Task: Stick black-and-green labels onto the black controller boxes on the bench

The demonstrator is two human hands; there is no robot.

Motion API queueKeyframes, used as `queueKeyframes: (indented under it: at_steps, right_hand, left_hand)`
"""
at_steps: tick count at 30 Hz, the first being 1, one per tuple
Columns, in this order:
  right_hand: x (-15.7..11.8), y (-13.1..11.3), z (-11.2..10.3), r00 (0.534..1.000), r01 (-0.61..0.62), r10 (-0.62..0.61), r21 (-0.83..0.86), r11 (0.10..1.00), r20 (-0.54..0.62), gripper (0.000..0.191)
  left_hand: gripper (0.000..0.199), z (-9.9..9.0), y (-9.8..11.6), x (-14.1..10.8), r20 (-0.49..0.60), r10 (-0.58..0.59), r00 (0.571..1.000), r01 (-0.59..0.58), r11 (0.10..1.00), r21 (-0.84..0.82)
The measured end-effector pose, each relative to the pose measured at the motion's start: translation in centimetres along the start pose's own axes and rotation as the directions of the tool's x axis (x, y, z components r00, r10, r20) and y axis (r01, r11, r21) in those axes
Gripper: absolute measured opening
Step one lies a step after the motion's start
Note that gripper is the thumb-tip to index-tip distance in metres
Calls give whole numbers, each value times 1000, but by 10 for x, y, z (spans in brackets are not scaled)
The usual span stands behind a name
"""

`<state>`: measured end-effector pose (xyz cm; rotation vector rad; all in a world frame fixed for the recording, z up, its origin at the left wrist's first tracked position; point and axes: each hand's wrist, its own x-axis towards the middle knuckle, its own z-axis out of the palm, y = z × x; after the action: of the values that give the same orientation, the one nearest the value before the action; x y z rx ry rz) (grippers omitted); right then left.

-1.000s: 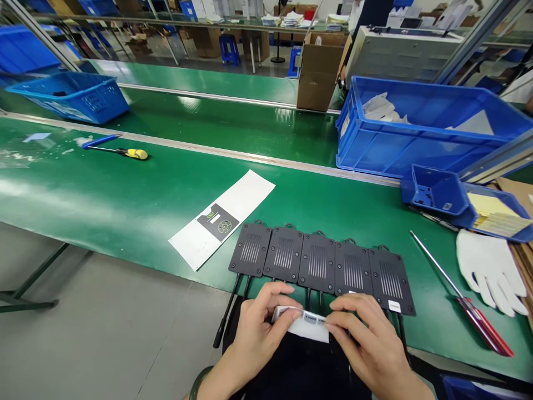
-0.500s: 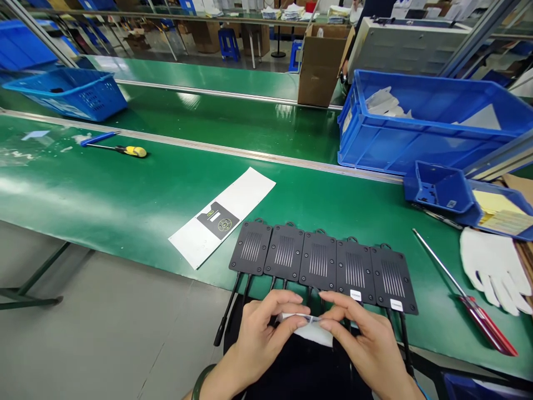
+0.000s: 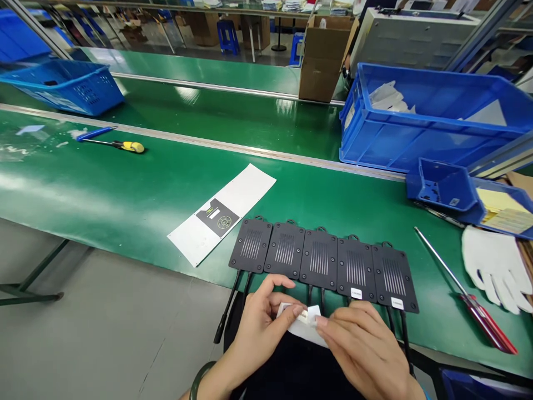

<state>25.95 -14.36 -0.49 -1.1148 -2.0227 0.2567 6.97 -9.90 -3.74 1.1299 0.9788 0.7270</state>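
My left hand (image 3: 264, 322) pinches a small white label sheet (image 3: 307, 332) between thumb and fingers, above my lap at the table's front edge. Printed characters show on it, partly covered by the thumb. My right hand (image 3: 366, 344) is closed at the sheet's right end, its fingertips on a small white label (image 3: 313, 314) that stands up from the sheet. Just beyond my hands lies a row of several flat black boxes (image 3: 318, 258) with slotted faces, screws and black cables. The two rightmost boxes each bear a white label (image 3: 397, 303) near the lower edge.
A white printed panel (image 3: 225, 214) lies left of the boxes. A red-handled screwdriver (image 3: 483, 316), a white glove (image 3: 495, 266) and blue bins (image 3: 441, 186) are at right. Further left are a yellow-handled screwdriver (image 3: 132, 146), a blue pen (image 3: 95, 133) and a blue basket (image 3: 91, 91).
My right hand has turned, its fingers curling in at the sheet's right end. A small label now stands up there, and printing on the sheet shows. The boxes have stayed put.
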Motion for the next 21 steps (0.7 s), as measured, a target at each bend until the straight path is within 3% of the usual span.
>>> queueKeyframes:
  at_steps: [3,6,11,18,21]
  right_hand:
    - [1,-2,4,985,-162,168,118,980,-43,39]
    - [-2,-2,14,966,-251,254,76,965,-37,45]
    - [-7,-2,22,990,-140,138,-106,985,-28,46]
    - [-6,-4,12,991,81,-62,-159,984,119,51]
    - [-5,-4,14,998,-39,42,-61,997,51,53]
  left_hand:
    - [31,1,-2,0,-36,-28,999,29,999,40]
    - [35,3,-3,-1,-4,-50,999,50,999,2]
    - [38,3,4,-1,136,-81,987,118,948,-296]
    - [54,1,1,4,154,-186,970,234,881,-411]
    - [51,0,-2,3,109,-154,982,181,927,-329]
